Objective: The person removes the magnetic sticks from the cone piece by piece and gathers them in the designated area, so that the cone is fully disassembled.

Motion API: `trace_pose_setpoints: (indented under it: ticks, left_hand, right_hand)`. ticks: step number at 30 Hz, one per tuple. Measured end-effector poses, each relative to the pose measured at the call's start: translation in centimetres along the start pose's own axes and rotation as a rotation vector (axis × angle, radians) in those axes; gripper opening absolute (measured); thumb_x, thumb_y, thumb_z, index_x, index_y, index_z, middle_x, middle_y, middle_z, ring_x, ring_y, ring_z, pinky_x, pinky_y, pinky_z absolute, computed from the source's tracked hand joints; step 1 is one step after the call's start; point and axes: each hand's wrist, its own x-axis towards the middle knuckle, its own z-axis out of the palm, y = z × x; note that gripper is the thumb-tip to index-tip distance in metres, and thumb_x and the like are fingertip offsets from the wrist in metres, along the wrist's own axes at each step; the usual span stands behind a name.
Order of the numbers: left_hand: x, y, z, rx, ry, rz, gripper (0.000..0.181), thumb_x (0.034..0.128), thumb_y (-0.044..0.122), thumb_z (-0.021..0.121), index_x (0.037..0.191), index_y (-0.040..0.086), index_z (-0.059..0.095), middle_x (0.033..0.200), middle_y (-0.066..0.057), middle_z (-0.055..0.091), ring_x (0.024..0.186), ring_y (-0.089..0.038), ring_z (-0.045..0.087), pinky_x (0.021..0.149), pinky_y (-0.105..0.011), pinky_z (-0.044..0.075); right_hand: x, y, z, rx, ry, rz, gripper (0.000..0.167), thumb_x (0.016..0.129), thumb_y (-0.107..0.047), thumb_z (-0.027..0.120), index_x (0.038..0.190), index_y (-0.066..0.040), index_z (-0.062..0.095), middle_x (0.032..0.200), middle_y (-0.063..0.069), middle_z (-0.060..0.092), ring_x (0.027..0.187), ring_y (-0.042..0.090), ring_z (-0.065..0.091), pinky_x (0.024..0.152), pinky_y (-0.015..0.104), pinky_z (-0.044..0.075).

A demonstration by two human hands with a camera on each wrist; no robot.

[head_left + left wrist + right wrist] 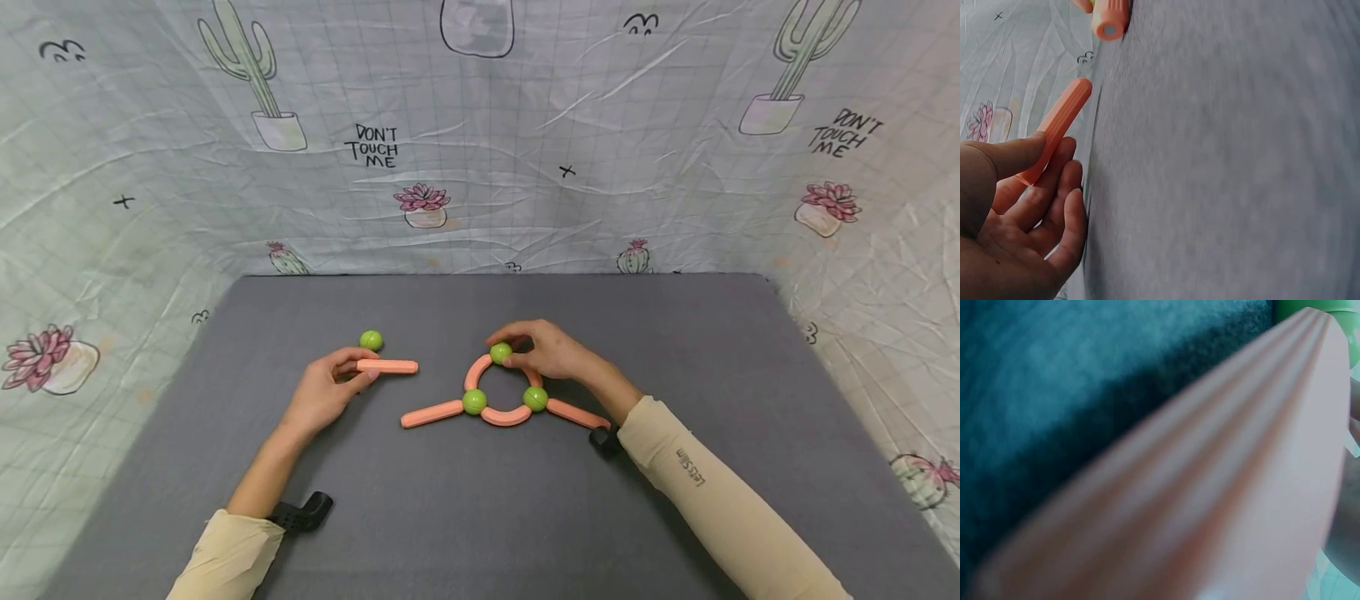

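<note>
My left hand pinches a straight orange rod between thumb and fingers, also plain in the left wrist view. Just beyond it lies a loose green ball. With thumb and fingertips, my right hand grips the green ball at the top of a ring. Curved orange rods and two more green balls make up the rest of that ring. One straight rod slants out to the left and another to the right. That right rod fills much of the right wrist view.
All the pieces lie on a grey table. Behind and beside it hangs a pale curtain printed with cacti. Each wrist wears a black camera mount.
</note>
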Motion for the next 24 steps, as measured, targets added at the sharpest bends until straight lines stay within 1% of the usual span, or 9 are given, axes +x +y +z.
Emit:
trace_pose_setpoints:
  ticks: [2,4,8,9,12,15,18,20,24]
  left_hand:
    - [0.0,-0.3,-0.3,0.019,-0.002,-0.006,0.03,0.1,0.03,0.072,0.126,0.016,0.071,0.118,-0.01,0.078,0.097,-0.015,0.066,0.077,-0.023,0.047]
    - [-0.1,-0.5,-0.6,0.037,-0.01,-0.013,0.032,0.1003,0.03,0.072,0.129,0.016,0.07,0.123,-0.009,0.077,0.108,-0.017,0.066,0.084,-0.024,0.047]
    - [-0.1,-0.8,-1.2,0.05,-0.047,-0.024,0.034,0.1012,0.027,0.071,0.133,0.015,0.068,0.129,-0.012,0.072,0.117,-0.027,0.067,0.089,-0.03,0.049]
    - [-0.1,-0.9,-1.3,0.053,-0.055,-0.019,0.034,0.1012,0.026,0.071,0.133,0.014,0.068,0.13,-0.013,0.071,0.119,-0.029,0.067,0.09,-0.031,0.05]
    - [0.0,-1.1,-1.7,0.061,-0.079,-0.011,0.032,0.1006,0.024,0.072,0.131,0.014,0.069,0.13,-0.013,0.071,0.118,-0.03,0.066,0.089,-0.033,0.05]
    - [0.1,-1.4,-2.0,0.098,-0.081,0.004,0.029,0.0997,0.022,0.073,0.127,0.013,0.071,0.127,-0.014,0.072,0.116,-0.03,0.065,0.09,-0.034,0.049]
    - [0.2,-1.5,-2.2,0.131,-0.079,0.001,0.028,0.0995,0.021,0.073,0.127,0.013,0.072,0.126,-0.014,0.072,0.115,-0.029,0.063,0.093,-0.038,0.048]
    - [0.2,-1.5,-2.3,0.135,-0.079,-0.001,0.029,0.0994,0.02,0.073,0.127,0.011,0.072,0.126,-0.015,0.072,0.115,-0.03,0.062,0.095,-0.041,0.047]
    - [0.4,-1.4,-2.4,0.136,-0.083,-0.001,0.028,0.0993,0.021,0.073,0.126,0.01,0.073,0.125,-0.016,0.072,0.116,-0.031,0.062,0.097,-0.043,0.047]
  right_hand:
    - [0.0,0.0,0.0,-0.004,-0.002,0.008,0.039,0.099,-0.012,0.072,0.138,-0.015,0.068,0.135,0.008,0.07,0.123,0.029,0.065,0.105,0.047,0.053]
    - [0.0,0.0,-0.1,-0.006,-0.001,0.013,0.039,0.099,-0.012,0.072,0.137,-0.014,0.068,0.134,0.008,0.07,0.123,0.03,0.065,0.105,0.048,0.052]
    - [-0.1,-0.1,-0.1,0.0,0.0,0.017,0.038,0.099,-0.012,0.072,0.137,-0.014,0.069,0.135,0.009,0.07,0.124,0.031,0.064,0.106,0.049,0.052]
    - [-0.1,-0.1,0.0,0.003,0.0,0.017,0.038,0.099,-0.012,0.072,0.137,-0.014,0.069,0.136,0.009,0.07,0.124,0.031,0.064,0.106,0.049,0.052]
    - [0.0,-0.1,0.0,0.008,0.0,0.022,0.037,0.099,-0.013,0.072,0.136,-0.015,0.069,0.136,0.008,0.07,0.124,0.03,0.064,0.106,0.049,0.052]
    - [0.0,0.0,0.0,0.01,-0.003,0.028,0.038,0.099,-0.013,0.072,0.136,-0.015,0.069,0.136,0.008,0.069,0.124,0.03,0.064,0.106,0.048,0.052]
    - [0.1,0.1,0.0,0.013,-0.006,0.033,0.038,0.099,-0.013,0.072,0.136,-0.016,0.069,0.137,0.007,0.069,0.124,0.029,0.064,0.106,0.048,0.052]
    - [0.1,0.1,0.0,0.016,-0.007,0.034,0.038,0.099,-0.013,0.072,0.137,-0.016,0.069,0.137,0.007,0.069,0.124,0.029,0.064,0.106,0.048,0.052]
    - [0.0,0.0,0.0,0.016,-0.003,0.028,0.038,0.099,-0.013,0.072,0.137,-0.015,0.069,0.138,0.008,0.069,0.125,0.031,0.064,0.106,0.049,0.052]
